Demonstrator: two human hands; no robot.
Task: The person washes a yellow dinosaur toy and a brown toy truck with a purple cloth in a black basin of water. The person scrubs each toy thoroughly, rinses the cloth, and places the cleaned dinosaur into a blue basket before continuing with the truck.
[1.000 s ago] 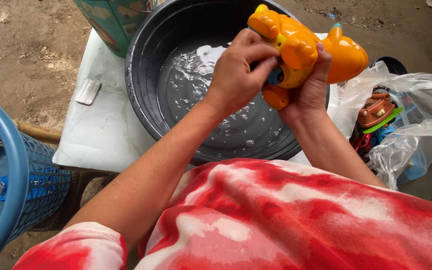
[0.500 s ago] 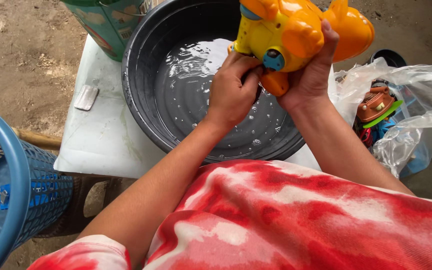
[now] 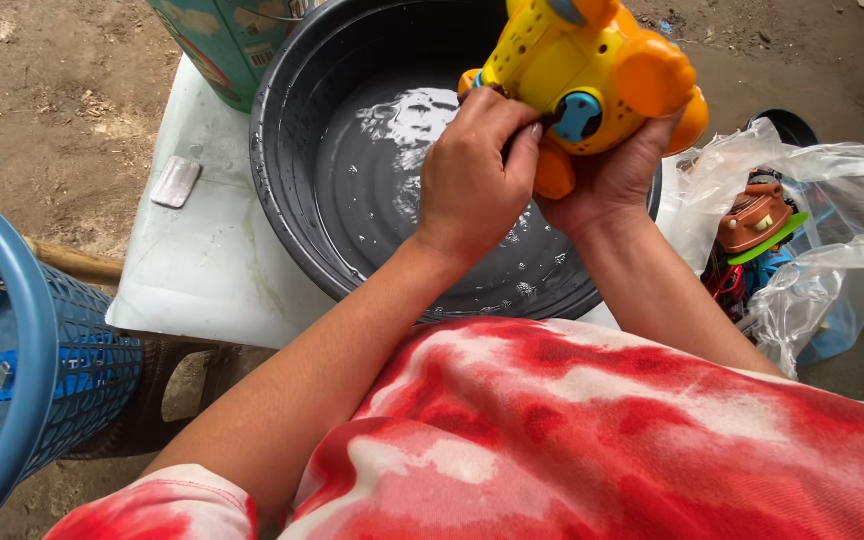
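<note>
A yellow and orange plastic toy point(image 3: 592, 70) with a blue button is held over a black basin point(image 3: 292, 200) that has a little soapy water in its bottom. My right hand point(image 3: 612, 180) cups the toy from underneath. My left hand point(image 3: 472, 180) presses its fingers against the toy's lower side, near an orange wheel. The basin stands on a white table top point(image 3: 212, 270).
A blue mesh basket point(image 3: 12, 350) stands at the left on the dirt ground. A clear plastic bag point(image 3: 832, 240) with other colourful toys lies at the right. A small white bar point(image 3: 176, 182) lies on the table, and a green patterned container point(image 3: 232, 40) stands behind the basin.
The toy has been turned over and lifted toward the camera, so its yellow side with the blue button now faces me. My left hand shifted from its top to its lower side.
</note>
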